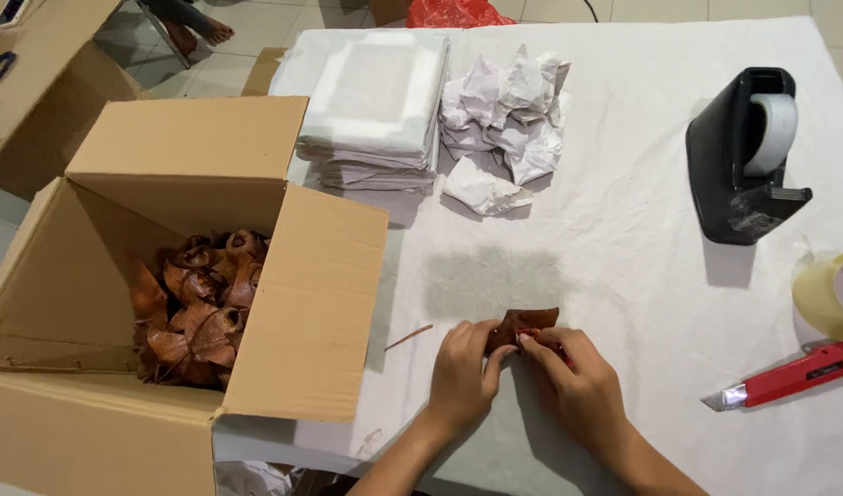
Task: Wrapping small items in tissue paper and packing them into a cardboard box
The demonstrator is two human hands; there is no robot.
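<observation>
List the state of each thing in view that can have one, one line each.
Cardboard box: open, flaps up, partly filled with brown dried pieces.
Brown dried piece: held by both hands, left hand, right hand.
Tape dispenser: upright, roll loaded.
Red utility knife: blade extended.
White sheets: stacked flat.
Paper wads: crumpled.

Both hands (522,372) pinching brown dried leaf (524,323), open cardboard box (187,152) beside
</observation>
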